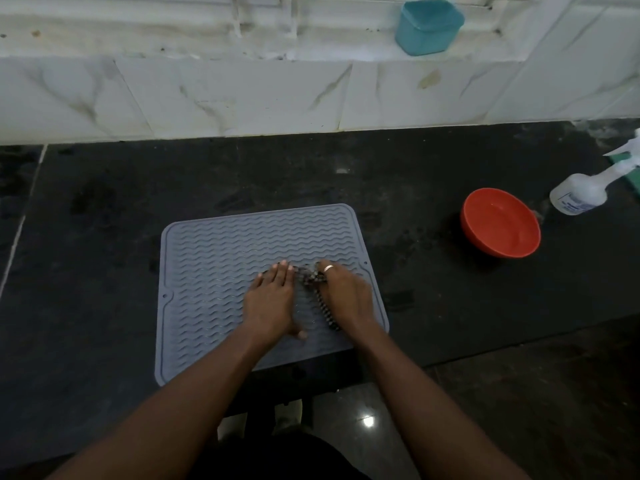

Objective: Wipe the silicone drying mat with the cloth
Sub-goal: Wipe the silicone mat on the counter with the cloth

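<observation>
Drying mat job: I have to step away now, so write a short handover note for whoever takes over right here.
Left hand: open, flat on the grey silicone drying mat, steadying it.
Right hand: pressing the dark patterned cloth onto the mat, right of centre; grip cannot be made out.
Mat lies flat on the dark counter, near its front edge.
Aside to the right: red bowl and a spray bottle.
Done: wiping is under way; how much has been covered cannot be told.
Left: probably wipe across the whole mat, far edge and left side included.
</observation>
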